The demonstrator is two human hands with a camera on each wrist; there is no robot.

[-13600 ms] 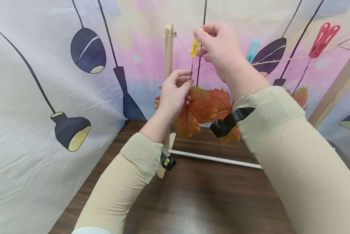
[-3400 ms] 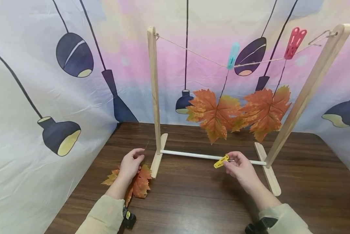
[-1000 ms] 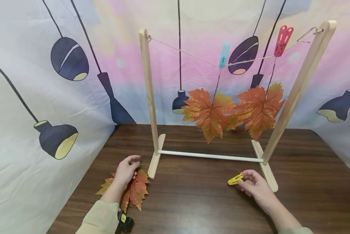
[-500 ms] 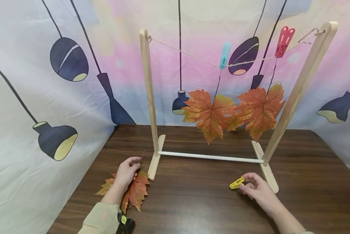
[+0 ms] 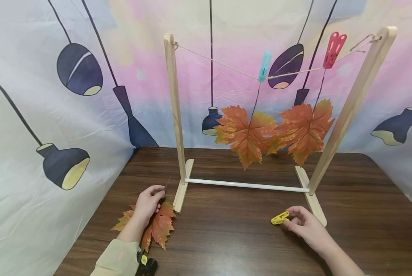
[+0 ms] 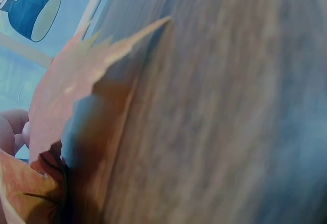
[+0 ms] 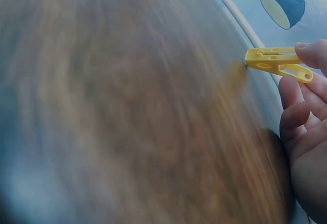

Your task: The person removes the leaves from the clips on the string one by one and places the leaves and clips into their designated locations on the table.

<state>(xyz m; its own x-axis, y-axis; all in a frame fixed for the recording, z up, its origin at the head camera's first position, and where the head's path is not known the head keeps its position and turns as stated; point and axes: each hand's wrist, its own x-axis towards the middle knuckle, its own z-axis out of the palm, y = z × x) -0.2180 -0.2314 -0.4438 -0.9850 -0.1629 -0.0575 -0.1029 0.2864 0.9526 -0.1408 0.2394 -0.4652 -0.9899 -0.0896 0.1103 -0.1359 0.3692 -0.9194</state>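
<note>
A painted cloth (image 5: 123, 50) hangs behind the wooden stand (image 5: 176, 115), and a dark table (image 5: 226, 234) lies beneath it. A white rod (image 5: 247, 185) joins the stand's feet. Two orange leaves (image 5: 247, 134) hang between its posts, while a loose leaf (image 5: 162, 222) is beside the stand's left foot, under the left hand (image 5: 147, 203). That hand reaches in from the stand's left front, back upward, fingers bent, pinching the thin stem, which pokes past the fingertips. The right hand (image 5: 307, 228) is in front of the stand's right foot, its forearm slanting in from the stand's right front. Its thumb and bent fingers pinch the handle end of a yellow peg (image 5: 280, 218), whose nose points toward the stand's left side. Along the stand's string (image 5: 216, 62), a blue peg (image 5: 265, 67) sits near the middle and a red peg (image 5: 333, 51) nearer the right post.
</note>
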